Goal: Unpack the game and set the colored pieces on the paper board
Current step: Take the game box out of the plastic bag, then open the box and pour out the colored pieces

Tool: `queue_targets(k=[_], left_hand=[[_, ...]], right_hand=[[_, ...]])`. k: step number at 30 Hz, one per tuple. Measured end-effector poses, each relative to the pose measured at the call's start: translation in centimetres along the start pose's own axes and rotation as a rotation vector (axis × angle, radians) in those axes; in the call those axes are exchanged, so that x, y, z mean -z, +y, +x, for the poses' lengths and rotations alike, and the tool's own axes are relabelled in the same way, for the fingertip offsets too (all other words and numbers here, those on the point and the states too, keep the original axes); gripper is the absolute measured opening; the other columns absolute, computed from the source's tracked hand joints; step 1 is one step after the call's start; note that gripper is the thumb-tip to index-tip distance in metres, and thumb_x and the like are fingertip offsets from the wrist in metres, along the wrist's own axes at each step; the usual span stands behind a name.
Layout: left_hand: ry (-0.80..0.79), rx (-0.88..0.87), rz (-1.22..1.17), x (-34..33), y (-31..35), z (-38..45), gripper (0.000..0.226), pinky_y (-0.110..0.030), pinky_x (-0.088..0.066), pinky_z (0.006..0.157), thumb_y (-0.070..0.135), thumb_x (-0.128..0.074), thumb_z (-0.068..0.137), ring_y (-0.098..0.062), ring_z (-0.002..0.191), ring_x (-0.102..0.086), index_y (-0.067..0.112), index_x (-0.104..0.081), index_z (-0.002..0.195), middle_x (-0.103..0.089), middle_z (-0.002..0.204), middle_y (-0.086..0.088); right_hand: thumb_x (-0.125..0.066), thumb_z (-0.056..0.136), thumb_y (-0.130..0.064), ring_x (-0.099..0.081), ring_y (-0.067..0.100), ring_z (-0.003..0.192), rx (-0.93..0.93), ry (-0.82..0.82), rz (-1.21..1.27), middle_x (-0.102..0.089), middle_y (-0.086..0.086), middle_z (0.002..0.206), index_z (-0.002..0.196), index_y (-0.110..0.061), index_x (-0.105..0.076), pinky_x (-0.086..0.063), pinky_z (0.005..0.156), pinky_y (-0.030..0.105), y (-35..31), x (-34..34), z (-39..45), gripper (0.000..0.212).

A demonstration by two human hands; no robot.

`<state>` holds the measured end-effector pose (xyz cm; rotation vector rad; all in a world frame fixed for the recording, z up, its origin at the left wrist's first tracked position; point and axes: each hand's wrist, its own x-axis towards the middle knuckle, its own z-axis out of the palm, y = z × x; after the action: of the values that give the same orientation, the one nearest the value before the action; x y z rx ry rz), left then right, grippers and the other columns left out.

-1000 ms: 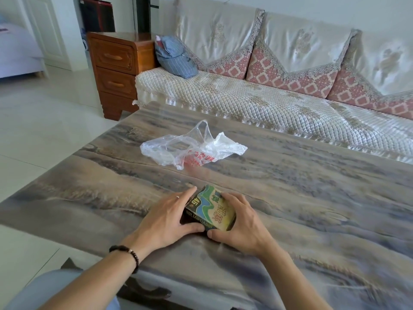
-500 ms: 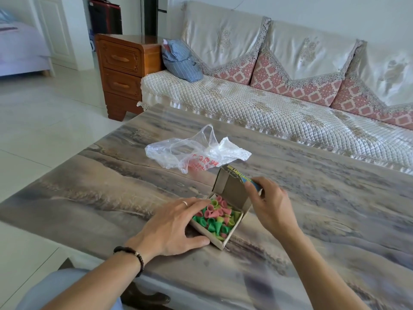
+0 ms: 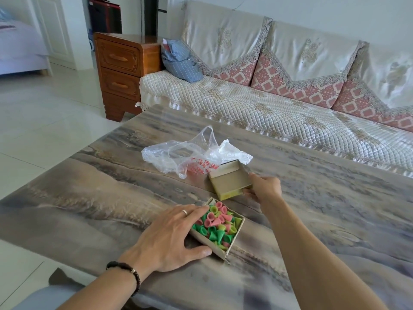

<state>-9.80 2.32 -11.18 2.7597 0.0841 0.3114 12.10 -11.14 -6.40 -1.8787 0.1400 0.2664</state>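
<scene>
An open cardboard box [image 3: 232,248] lies on the table near its front edge, filled with several small pink, green and yellow cone-shaped pieces [image 3: 218,224]. My left hand [image 3: 169,236] rests flat against the box's left side, fingers spread, thumb along its near edge. My right hand [image 3: 263,190] pinches the right edge of the box lid [image 3: 228,181], which lies upside down on the table just behind the box. No paper board is in sight.
A crumpled clear plastic bag [image 3: 192,154] with red print lies behind the lid. The marble-patterned table [image 3: 111,198] stands before a quilted sofa [image 3: 279,113]. A wooden drawer cabinet [image 3: 124,70] stands at the sofa's left end.
The closed box was opened: my right hand lifted the lid off and carried it back and to the right onto the table. My left hand stayed on the box.
</scene>
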Motion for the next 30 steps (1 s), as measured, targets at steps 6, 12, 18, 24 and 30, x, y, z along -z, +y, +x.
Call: queue_targets(k=[6, 12, 18, 24, 30], left_hand=[[-0.033, 0.014, 0.003, 0.0, 0.0, 0.1, 0.092, -0.025, -0.013, 0.114, 0.079, -0.043, 0.077, -0.006, 0.141, -0.018, 0.042, -0.001, 0.150, -0.023, 0.155, 0.012], [-0.022, 0.005, -0.003, -0.4, -0.3, 0.3, 0.098, -0.026, -0.020, 0.114, 0.082, -0.041, 0.074, -0.008, 0.140, -0.024, 0.036, 0.000, 0.151, -0.027, 0.154, 0.010], [0.032, 0.007, -0.018, -0.7, -0.5, 0.3, 0.099, -0.026, -0.029, 0.110, 0.082, -0.043, 0.071, -0.009, 0.135, -0.033, 0.032, -0.012, 0.150, -0.037, 0.148, 0.009], [0.045, 0.005, -0.020, -0.5, -0.3, 0.3, 0.096, -0.025, -0.030, 0.108, 0.080, -0.045, 0.073, -0.009, 0.133, -0.035, 0.032, -0.014, 0.150, -0.038, 0.146, 0.010], [0.053, 0.003, -0.017, -0.5, -0.2, 0.3, 0.094, -0.025, -0.030, 0.108, 0.078, -0.046, 0.074, -0.010, 0.132, -0.035, 0.032, -0.014, 0.149, -0.041, 0.143, 0.011]], right_hand=[[-0.056, 0.087, -0.017, -0.072, 0.021, 0.064, 0.066, -0.111, -0.150, -0.072, 0.014, 0.097, 0.088, -0.005, -0.068, -0.061, 0.066, 0.035, 0.7, -1.6, 0.2, 0.017], [-0.053, 0.091, -0.033, -0.060, 0.017, 0.093, 0.771, -0.052, -0.547, -0.066, 0.001, 0.104, 0.109, -0.011, -0.065, -0.051, 0.082, 0.034, 2.4, 0.3, -5.2, 0.031], [-0.045, 0.087, -0.049, -0.050, 0.020, 0.089, 1.189, -0.242, -0.940, -0.057, -0.003, 0.092, 0.103, -0.023, -0.065, -0.048, 0.075, 0.035, 5.1, -0.6, -9.4, 0.037], [-0.042, 0.090, -0.045, -0.052, 0.021, 0.076, 1.248, -0.194, -0.947, -0.052, -0.002, 0.083, 0.084, -0.017, -0.054, -0.039, 0.058, 0.030, 5.5, -1.3, -8.6, 0.031], [-0.034, 0.092, -0.045, -0.055, 0.026, 0.060, 1.224, -0.153, -0.879, -0.055, -0.003, 0.072, 0.071, -0.020, -0.044, -0.041, 0.047, 0.036, 5.2, -1.5, -8.5, 0.035]])
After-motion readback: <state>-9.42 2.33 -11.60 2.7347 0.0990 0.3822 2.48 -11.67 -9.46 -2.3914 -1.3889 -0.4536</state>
